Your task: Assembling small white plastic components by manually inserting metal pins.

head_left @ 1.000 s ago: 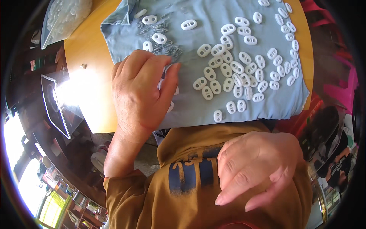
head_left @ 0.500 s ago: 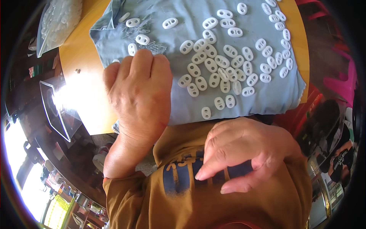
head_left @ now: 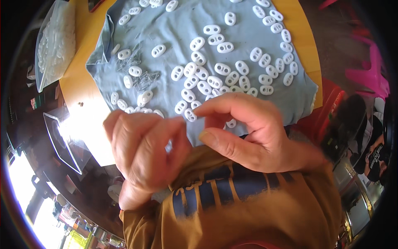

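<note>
White two-holed pieces [head_left: 207, 79], several dozen, dot one blue cloth [head_left: 174, 33]; both hands' [head_left: 145, 153] grip state unclear.

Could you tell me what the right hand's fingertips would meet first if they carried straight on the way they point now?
Probably the left hand's fingertips: the right hand points left across the blue cloth's near edge. Depth is unclear; a white two-hole piece lies just below.

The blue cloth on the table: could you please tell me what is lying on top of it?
The blue cloth carries many white two-holed oval pieces and a scatter of thin metal pins. The left hand and right hand cover its near edge.
</note>
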A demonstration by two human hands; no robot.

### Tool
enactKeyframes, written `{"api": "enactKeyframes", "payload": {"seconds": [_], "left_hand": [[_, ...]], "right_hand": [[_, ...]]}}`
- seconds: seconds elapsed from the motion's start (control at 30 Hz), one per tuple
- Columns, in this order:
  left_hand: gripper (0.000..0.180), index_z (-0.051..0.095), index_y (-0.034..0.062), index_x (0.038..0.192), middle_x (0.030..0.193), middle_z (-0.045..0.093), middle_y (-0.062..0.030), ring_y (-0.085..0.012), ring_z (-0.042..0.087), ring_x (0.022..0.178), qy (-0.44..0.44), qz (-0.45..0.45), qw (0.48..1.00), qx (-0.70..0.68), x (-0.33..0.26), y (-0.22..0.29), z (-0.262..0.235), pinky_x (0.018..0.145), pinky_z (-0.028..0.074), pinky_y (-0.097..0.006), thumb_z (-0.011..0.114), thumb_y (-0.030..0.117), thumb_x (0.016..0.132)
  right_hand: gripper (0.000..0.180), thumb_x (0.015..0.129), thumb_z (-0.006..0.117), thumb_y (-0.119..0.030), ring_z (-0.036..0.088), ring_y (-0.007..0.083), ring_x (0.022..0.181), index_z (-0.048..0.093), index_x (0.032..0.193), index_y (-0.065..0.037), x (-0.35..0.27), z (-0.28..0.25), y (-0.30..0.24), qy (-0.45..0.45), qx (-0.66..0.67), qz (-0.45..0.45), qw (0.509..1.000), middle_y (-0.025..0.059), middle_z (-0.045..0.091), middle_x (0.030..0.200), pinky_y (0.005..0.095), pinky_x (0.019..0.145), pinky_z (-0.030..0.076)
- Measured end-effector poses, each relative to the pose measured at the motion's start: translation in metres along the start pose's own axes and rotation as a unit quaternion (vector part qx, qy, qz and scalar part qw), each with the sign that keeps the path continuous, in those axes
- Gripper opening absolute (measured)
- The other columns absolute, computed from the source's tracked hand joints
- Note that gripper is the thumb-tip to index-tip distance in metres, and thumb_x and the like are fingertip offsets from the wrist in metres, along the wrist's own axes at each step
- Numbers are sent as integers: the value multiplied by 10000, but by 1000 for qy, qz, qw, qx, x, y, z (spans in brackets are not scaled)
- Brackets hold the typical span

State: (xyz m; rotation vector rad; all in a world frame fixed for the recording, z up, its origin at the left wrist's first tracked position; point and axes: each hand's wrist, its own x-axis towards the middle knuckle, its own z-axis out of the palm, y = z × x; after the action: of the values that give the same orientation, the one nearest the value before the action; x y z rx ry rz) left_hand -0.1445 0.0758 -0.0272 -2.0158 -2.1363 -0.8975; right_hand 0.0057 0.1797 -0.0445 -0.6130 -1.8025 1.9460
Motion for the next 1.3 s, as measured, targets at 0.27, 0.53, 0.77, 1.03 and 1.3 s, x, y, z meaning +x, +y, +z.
{"api": "enactKeyframes", "payload": {"seconds": [0.27, 0.53, 0.77, 1.03, 1.3], "left_hand": [[217, 623, 73, 815, 706, 501, 5, -128, 475, 556, 12, 83, 996, 30, 8, 12, 2, 523, 342, -277, 667, 48, 604], [205, 621, 73, 788, 707, 502, 6, -125, 473, 551, 40, 81, 996, -16, 12, 14, 3, 522, 350, -275, 682, 20, 599], [297, 614, 39, 884, 738, 518, -37, -186, 498, 619, -4, 25, 999, -22, 18, -8, 6, 603, 374, -321, 683, 25, 595], [332, 577, 22, 1018, 1082, 543, -133, -294, 517, 976, -136, -43, 987, 79, 34, -35, 21, 862, 378, -396, 659, 118, 711], [220, 608, -10, 828, 870, 596, -131, -245, 579, 735, 5, -28, 997, -68, -21, -14, 9, 636, 454, -334, 665, -5, 615]], "right_hand": [[106, 795, 632, -70, 566, 94, 621, 590, 862, 1, 1, -5, -6, -18, 47, 18, 999, 61, 593, 707, 221, 538, 431], [74, 801, 606, -21, 512, 38, 619, 600, 860, 24, -1, -19, -20, -46, 252, 193, 947, 42, 583, 722, 179, 536, 405], [108, 751, 564, 57, 529, 85, 611, 581, 857, 47, -7, -39, -7, 92, 35, -83, 992, 79, 588, 743, 201, 556, 407], [105, 764, 540, 58, 455, 82, 587, 556, 867, 42, 4, -55, 27, 176, -64, -237, 953, 63, 544, 723, 210, 538, 355], [109, 809, 555, -15, 412, 20, 565, 551, 909, 28, 6, -53, 30, 195, 5, -173, 965, 4, 530, 696, 156, 525, 336]]}}
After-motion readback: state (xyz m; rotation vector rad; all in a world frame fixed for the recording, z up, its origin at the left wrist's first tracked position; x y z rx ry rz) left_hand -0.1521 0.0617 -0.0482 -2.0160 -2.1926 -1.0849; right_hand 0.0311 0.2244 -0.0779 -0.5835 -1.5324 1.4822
